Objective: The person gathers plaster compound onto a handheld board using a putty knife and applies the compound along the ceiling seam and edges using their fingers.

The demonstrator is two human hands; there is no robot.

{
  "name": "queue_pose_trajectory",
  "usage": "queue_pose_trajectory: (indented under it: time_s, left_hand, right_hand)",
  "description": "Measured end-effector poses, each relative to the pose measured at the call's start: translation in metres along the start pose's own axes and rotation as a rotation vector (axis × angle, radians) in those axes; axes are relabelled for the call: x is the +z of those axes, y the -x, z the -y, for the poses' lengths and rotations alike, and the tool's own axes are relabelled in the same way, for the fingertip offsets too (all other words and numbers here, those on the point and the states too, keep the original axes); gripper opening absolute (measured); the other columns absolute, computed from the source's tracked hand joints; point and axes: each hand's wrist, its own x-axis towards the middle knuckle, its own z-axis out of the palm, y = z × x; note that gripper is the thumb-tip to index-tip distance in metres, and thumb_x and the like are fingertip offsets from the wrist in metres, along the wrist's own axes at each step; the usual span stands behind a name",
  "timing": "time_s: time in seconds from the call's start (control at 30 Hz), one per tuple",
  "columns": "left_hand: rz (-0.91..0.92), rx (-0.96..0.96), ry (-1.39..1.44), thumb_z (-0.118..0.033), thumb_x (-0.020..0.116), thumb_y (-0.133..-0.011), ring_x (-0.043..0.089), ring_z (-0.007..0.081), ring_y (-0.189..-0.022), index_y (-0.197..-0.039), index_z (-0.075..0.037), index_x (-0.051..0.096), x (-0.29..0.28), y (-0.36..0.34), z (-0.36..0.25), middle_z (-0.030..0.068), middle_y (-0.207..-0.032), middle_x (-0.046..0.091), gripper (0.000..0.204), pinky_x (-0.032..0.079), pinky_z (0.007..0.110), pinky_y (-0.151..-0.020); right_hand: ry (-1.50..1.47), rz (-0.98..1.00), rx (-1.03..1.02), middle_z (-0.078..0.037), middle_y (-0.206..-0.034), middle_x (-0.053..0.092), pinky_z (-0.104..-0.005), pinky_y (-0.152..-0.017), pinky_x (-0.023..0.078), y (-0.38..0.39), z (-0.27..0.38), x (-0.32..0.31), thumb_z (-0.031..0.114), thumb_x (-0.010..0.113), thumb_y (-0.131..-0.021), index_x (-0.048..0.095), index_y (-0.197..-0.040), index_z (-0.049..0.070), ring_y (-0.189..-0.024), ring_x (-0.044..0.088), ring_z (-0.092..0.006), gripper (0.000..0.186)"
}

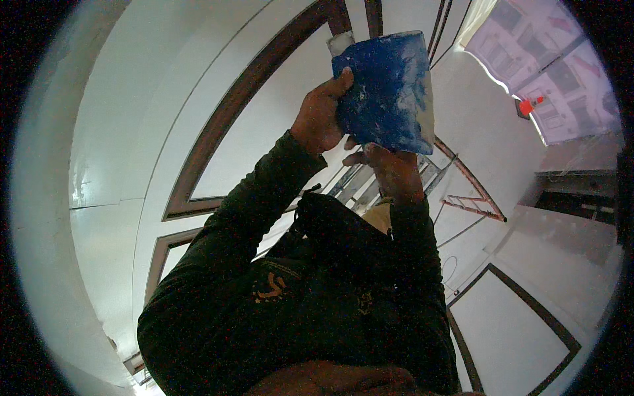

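Observation:
A blue, roughly square slab (380, 92), smeared with whitish plaster-like residue, is held up in front of me in both hands. My left hand (322, 117) is closed on its left edge, with the thumb lying on the blue face. At the lower edge, my right hand (396, 173) grips from below, its fingers partly hidden behind the slab. A small pale, crusted piece (341, 43) shows at the slab's upper left corner; I cannot tell whether it is attached. The slab's far side is out of sight.
Below my hands are the pale treads of a stepladder (360, 185). An orange-red ladder-like frame (472, 206) stands at right. White walls with dark brown trim (228, 112) curve along the left. Purplish sheeting (555, 72) hangs at upper right, near an orange object (530, 105).

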Motion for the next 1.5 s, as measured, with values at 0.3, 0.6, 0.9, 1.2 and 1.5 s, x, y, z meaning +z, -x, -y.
queue_pose_trajectory:
  time_s: [0.3, 0.6, 0.9, 1.2, 1.5]
  left_hand:
    - [0.123, 0.170, 0.128, -0.031, 0.044, -0.090, 0.051, 0.0278, -0.107, -0.122, 0.002, 0.038, -0.012, 0.012, -0.020, 0.0149, -0.117, 0.051, 0.047, 0.038, 0.046, -0.094]
    - [0.057, 0.370, 0.136, -0.022, 0.050, -0.087, 0.052, 0.0270, -0.104, -0.119, -0.001, 0.042, -0.025, 0.004, -0.047, 0.0136, -0.115, 0.053, 0.039, 0.041, 0.044, -0.092]
    - [0.104, 0.100, 0.217, -0.012, 0.052, -0.085, 0.051, 0.0284, -0.106, -0.117, 0.002, 0.042, -0.010, 0.008, -0.020, 0.0143, -0.115, 0.052, 0.036, 0.039, 0.045, -0.093]
    - [0.061, 0.437, 0.099, -0.011, 0.048, -0.087, 0.050, 0.0285, -0.107, -0.119, -0.003, 0.043, -0.009, 0.011, -0.037, 0.0125, -0.115, 0.052, 0.033, 0.039, 0.046, -0.094]
    - [0.088, 0.542, -0.018, -0.008, 0.052, -0.084, 0.052, 0.0289, -0.105, -0.120, -0.001, 0.040, -0.006, 0.017, -0.040, 0.0143, -0.114, 0.052, 0.038, 0.043, 0.045, -0.091]
  right_hand:
    - [0.506, -0.354, -0.136, -0.008, -0.094, 0.057, -0.0262, -0.058, 0.045, 0.016, -0.002, -0.047, 0.022, 0.054, -0.080, 0.039, -0.125, 0.002, -0.072, 0.056, -0.0153, 0.051]
    - [0.405, -0.434, -0.293, -0.005, -0.081, 0.052, -0.0189, -0.046, 0.032, 0.058, 0.022, -0.037, 0.024, 0.052, -0.085, 0.036, -0.125, -0.003, -0.056, 0.041, -0.0064, 0.050]
    - [0.335, -0.437, -0.447, -0.009, -0.085, 0.057, -0.0200, -0.045, 0.037, 0.048, 0.018, -0.040, 0.020, 0.053, -0.083, 0.039, -0.122, -0.006, -0.056, 0.047, -0.0087, 0.049]
    - [0.936, -0.486, -0.222, -0.010, -0.090, 0.062, -0.0277, -0.062, 0.048, 0.082, 0.037, -0.025, 0.031, 0.055, -0.084, 0.049, -0.120, -0.001, -0.074, 0.058, -0.0138, 0.048]
    - [0.935, -0.411, -0.228, -0.012, -0.081, 0.064, -0.0286, -0.059, 0.051, 0.072, 0.037, -0.020, 0.021, 0.052, -0.086, 0.046, -0.122, 0.003, -0.065, 0.061, -0.0134, 0.041]
